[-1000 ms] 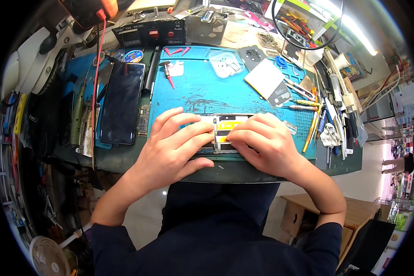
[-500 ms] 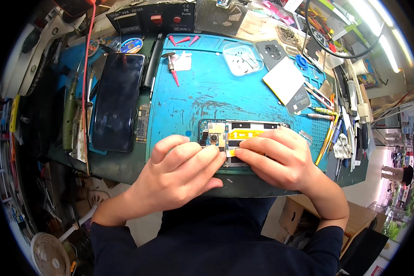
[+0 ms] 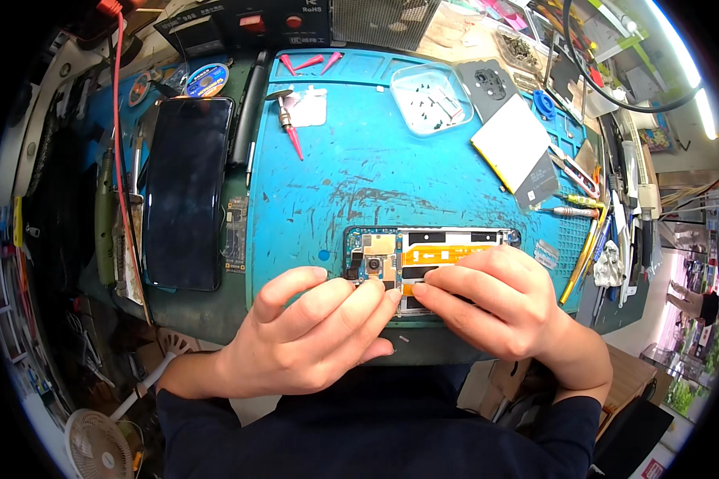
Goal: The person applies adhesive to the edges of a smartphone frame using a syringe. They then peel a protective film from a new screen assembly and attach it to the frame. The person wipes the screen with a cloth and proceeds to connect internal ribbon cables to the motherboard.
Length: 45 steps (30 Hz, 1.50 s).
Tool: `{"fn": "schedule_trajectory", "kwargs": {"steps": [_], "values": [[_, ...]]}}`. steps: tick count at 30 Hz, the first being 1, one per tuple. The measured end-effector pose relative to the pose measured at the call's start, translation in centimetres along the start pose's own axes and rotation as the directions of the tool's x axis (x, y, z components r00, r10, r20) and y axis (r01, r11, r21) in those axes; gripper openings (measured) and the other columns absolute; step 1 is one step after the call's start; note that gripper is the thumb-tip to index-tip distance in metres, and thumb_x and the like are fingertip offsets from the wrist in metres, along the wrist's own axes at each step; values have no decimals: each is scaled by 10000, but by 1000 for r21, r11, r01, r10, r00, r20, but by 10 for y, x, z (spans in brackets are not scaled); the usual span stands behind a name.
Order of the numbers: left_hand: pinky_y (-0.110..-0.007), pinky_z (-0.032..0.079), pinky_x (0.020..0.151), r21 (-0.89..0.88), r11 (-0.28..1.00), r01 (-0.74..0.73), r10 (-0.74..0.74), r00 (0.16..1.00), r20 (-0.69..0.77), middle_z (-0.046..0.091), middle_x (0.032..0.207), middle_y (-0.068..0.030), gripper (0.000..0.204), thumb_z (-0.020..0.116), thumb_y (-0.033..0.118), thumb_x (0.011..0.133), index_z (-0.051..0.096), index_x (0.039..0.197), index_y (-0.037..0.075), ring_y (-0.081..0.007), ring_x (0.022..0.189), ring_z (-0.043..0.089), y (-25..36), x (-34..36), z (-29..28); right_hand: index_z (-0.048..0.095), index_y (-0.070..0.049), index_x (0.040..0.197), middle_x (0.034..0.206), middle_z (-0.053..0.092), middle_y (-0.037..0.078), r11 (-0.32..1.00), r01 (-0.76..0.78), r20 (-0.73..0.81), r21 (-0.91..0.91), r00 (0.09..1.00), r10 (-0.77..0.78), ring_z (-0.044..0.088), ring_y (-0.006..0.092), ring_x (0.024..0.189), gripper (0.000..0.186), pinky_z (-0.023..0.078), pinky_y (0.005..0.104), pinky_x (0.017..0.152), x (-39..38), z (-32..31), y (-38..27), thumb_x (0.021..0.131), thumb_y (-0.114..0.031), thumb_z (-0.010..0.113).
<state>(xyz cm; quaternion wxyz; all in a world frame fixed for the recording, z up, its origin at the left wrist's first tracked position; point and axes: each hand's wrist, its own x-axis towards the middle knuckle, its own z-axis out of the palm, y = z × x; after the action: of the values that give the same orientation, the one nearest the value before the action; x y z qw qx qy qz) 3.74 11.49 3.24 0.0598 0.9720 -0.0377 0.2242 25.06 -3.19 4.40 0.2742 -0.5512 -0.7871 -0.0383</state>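
An opened smartphone (image 3: 442, 237) lies on the blue mat, with its circuit board and round camera module (image 3: 374, 264) exposed at the left. A wide orange flex cable (image 3: 435, 255) runs across its right part. My right hand (image 3: 499, 302) is closed in a pinch at a narrow orange flex cable (image 3: 410, 290) near the phone's front edge. My left hand (image 3: 315, 329) is closed, its bent fingertips together at the lower edge of the board. What those fingertips press or hold is hidden. The phone's lower right part is covered by my right hand.
A large dark phone (image 3: 190, 191) lies at the left. Behind are a clear tub (image 3: 430, 99) of small parts and a pink-tipped dispenser (image 3: 289, 128). At the right, a white panel (image 3: 510, 142) lies near tweezers and pens (image 3: 587, 239). A red cable (image 3: 120, 120) hangs at left.
The whole view has shifted, so the bench sits a little lower. The narrow cable's end looked pale yellow before and now shows orange. Both hands stay at the phone.
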Motion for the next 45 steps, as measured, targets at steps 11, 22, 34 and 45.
{"fn": "schedule_trajectory", "kwargs": {"steps": [11,22,34,45], "values": [[-352,371,955,21,1000,-11,10,1000,20,662,1115,3,393,628,423,913,748,1093,95,-141,965,533,0,1,0,719,-5,956,940,644,61,1000,-21,-15,-10,1000,21,620,147,731,351,519,276,618,0,1,-1,628,-115,660],[-347,384,922,18,1000,-7,7,1000,22,662,1130,1,397,639,417,904,744,1099,88,-139,964,534,1,2,-1,714,-10,954,944,643,61,1000,-24,25,1,999,24,621,153,754,344,524,280,634,1,-2,-1,630,-113,661],[-346,378,922,11,1000,-2,2,1000,15,665,1125,3,393,650,409,896,745,1093,83,-139,956,535,1,2,-1,715,-9,950,946,645,57,999,-38,15,1,999,38,627,156,763,335,529,281,644,1,-1,-2,635,-112,663],[-364,366,957,30,1000,-1,1,1000,10,668,1116,-5,354,638,355,907,747,1092,74,-140,961,540,2,2,0,714,-54,1012,992,646,29,998,-61,91,-24,994,63,618,150,806,353,473,271,622,3,-1,-3,669,-127,675]]}}
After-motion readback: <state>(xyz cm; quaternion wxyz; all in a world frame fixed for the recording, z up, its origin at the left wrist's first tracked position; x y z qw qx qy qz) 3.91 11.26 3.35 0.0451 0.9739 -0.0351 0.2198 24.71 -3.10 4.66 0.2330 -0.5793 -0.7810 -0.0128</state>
